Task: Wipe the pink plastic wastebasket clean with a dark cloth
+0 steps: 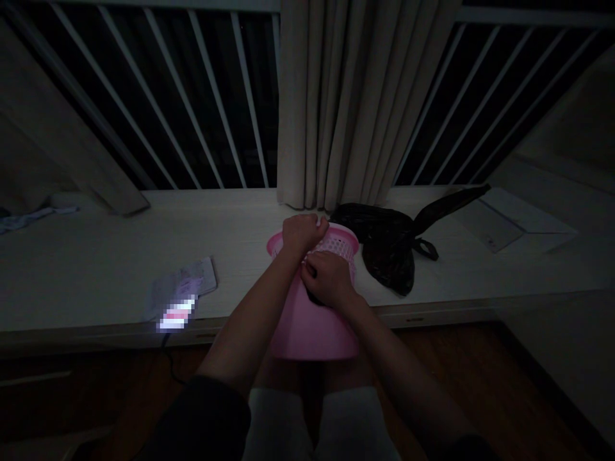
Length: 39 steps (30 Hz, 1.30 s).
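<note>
A pink plastic bin [312,333] with a perforated band near its far rim is between my forearms, above my lap and against the white ledge. My left hand [303,234] is closed at the far rim, its fingers curled. Just below and to the right, my right hand [330,276] makes a closed fist over the bin. What either hand grips, if anything, is hidden. Beneath my right hand shows a small dark patch that I cannot make out in the dim light. A knotted black plastic bag [391,246] lies just right of the bin.
On the white ledge [110,269] lie a thin packet or booklet [202,275] and a brightly lit, pixelated phone-like object [177,314] with a cable. White papers [514,224] lie at right. Behind are a beige curtain [336,128] and window bars [216,102].
</note>
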Motion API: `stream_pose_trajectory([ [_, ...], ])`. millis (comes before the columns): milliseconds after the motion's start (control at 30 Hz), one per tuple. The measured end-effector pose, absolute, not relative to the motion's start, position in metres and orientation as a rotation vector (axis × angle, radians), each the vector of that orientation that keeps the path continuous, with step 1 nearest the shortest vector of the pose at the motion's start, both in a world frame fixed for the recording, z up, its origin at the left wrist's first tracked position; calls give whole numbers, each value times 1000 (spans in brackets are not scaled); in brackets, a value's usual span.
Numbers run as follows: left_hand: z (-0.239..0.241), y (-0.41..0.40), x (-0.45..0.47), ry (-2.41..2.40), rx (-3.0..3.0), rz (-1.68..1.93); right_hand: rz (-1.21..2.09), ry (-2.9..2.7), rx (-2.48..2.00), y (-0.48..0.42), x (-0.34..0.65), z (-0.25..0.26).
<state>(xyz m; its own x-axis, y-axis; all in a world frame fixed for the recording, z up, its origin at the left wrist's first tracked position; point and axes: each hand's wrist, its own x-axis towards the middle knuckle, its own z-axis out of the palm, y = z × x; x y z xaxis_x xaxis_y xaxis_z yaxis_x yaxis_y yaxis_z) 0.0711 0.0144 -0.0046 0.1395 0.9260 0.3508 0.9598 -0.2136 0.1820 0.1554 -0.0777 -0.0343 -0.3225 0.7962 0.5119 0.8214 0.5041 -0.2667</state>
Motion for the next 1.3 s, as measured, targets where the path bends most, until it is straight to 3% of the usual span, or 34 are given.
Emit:
stream_pose_trajectory([
  [800, -4, 13, 67, -1965, -2297, -607, -22, -2128, -1191, -177, 154, -72],
  [1300, -4, 12, 65, -1909, -2272, -597, -7, -1898, -1250, -130, 168, -67],
])
